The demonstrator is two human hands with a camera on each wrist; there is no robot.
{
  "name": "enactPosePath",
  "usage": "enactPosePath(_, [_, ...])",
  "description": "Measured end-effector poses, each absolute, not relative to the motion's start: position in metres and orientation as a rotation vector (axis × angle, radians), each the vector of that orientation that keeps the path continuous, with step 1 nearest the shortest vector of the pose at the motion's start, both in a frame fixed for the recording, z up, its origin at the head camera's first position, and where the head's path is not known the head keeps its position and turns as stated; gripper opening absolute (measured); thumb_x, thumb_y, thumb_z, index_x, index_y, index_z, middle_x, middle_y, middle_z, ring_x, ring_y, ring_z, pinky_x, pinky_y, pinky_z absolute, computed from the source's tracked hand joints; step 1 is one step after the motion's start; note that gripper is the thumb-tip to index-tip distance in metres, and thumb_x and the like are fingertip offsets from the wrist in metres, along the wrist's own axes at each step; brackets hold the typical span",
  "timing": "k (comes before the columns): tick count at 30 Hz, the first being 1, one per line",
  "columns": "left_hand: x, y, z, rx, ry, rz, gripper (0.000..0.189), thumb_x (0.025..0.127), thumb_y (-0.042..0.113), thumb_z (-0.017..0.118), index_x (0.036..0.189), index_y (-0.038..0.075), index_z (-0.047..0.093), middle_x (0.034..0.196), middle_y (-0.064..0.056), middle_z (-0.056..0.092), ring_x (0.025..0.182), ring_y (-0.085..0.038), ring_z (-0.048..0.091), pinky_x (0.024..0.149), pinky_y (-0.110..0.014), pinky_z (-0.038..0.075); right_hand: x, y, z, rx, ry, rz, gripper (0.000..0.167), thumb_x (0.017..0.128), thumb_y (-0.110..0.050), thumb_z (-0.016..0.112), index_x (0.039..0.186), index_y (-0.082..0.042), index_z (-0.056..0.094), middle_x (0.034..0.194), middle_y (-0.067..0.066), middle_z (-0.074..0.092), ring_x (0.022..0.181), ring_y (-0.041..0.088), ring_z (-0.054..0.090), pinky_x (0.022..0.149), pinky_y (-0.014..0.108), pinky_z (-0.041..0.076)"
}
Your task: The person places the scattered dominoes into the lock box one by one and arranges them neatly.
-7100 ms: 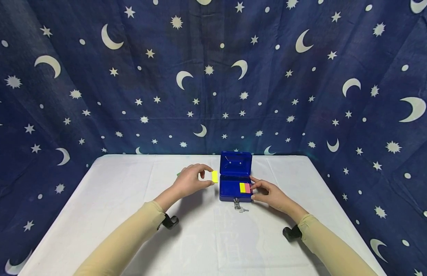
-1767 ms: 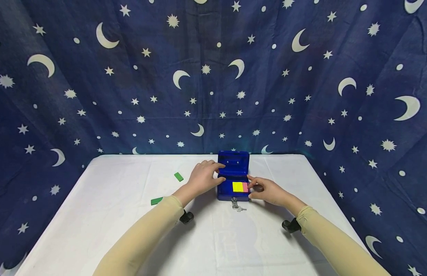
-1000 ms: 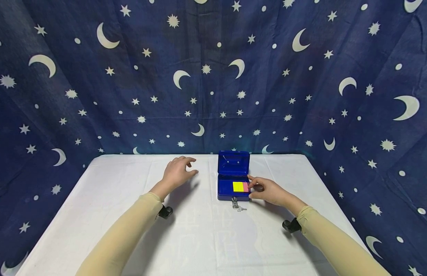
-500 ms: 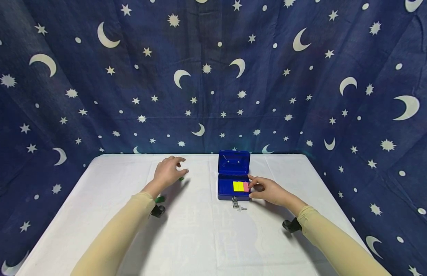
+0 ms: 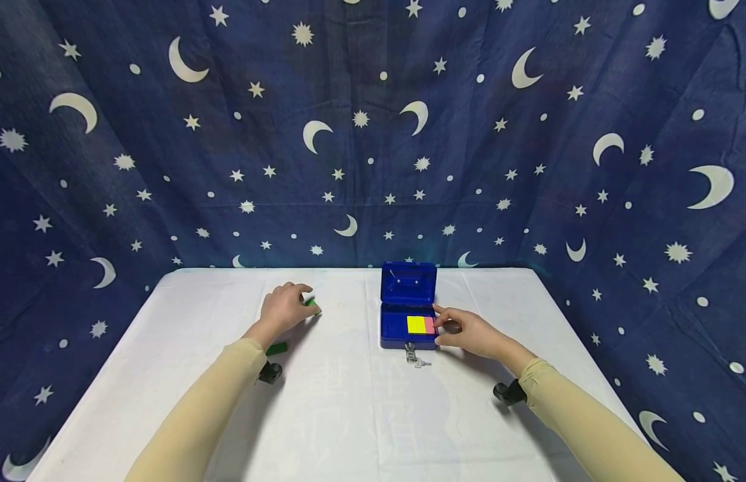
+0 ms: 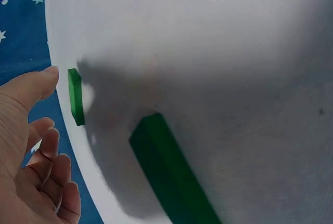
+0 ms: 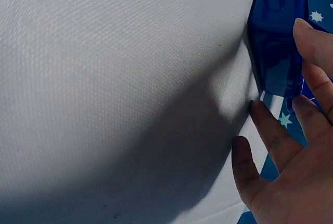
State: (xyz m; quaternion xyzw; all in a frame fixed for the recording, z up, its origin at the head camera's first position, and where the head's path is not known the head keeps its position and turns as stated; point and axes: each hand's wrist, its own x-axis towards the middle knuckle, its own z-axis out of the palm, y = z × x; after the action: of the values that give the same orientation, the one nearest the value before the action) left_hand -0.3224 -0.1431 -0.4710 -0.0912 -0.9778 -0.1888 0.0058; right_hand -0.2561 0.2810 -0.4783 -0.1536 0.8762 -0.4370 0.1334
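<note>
My left hand (image 5: 282, 308) hovers low at a small green block (image 5: 313, 306), thumb and fingers apart on either side of it. In the left wrist view that green block (image 6: 76, 96) lies on the cloth just beyond the thumb tip. A blue metal cash box (image 5: 392, 323) stands with its lid raised. Yellow blocks (image 5: 416, 325) and a pink block (image 5: 429, 325) lie side by side inside, against its right wall. My right hand (image 5: 472, 333) holds the box by its right side, with the thumb at the front corner and the index finger toward the back.
A second green block (image 5: 277, 348) lies beside my left wrist, closer to me. Keys (image 5: 422, 363) hang from the lock at the box's front. White cloth (image 5: 348, 415) covers the table, and a blue star-and-moon curtain (image 5: 373, 134) rises behind it.
Yellow was carried into the box by my left hand and released beside the other blocks. That hand then moved left and down to the far green block. My right hand has stayed at the box.
</note>
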Motion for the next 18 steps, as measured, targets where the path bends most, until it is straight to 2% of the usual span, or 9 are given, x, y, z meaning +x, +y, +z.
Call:
enactPosePath(10, [-0.321, -0.144, -0.482, -0.242, -3.081, -0.550, 0.063, 0.085, 0.045, 0.082, 0.132, 0.007, 0.066, 0.112, -0.013, 0.065, 0.102, -0.034, 0.059, 0.091, -0.051, 0.046, -0.257, 0.281, -0.479, -0.460, 2.546, -1.256, 0.026, 0.094, -0.017, 0.076, 0.114, -0.006, 0.064, 0.163, 0.015, 0.033, 0.137, 0.038, 0.049, 0.112, 0.053, 0.036])
enactPosePath(18, [-0.323, -0.146, -0.487, -0.194, -3.107, -0.595, 0.063, 0.085, 0.044, 0.081, 0.130, 0.004, 0.064, 0.103, -0.010, 0.065, 0.096, -0.031, 0.058, 0.087, -0.051, 0.045, -0.258, 0.281, -0.479, -0.446, 2.544, -1.264, 0.025, 0.093, -0.017, 0.077, 0.113, -0.007, 0.065, 0.163, 0.014, 0.033, 0.137, 0.038, 0.049, 0.112, 0.053, 0.035])
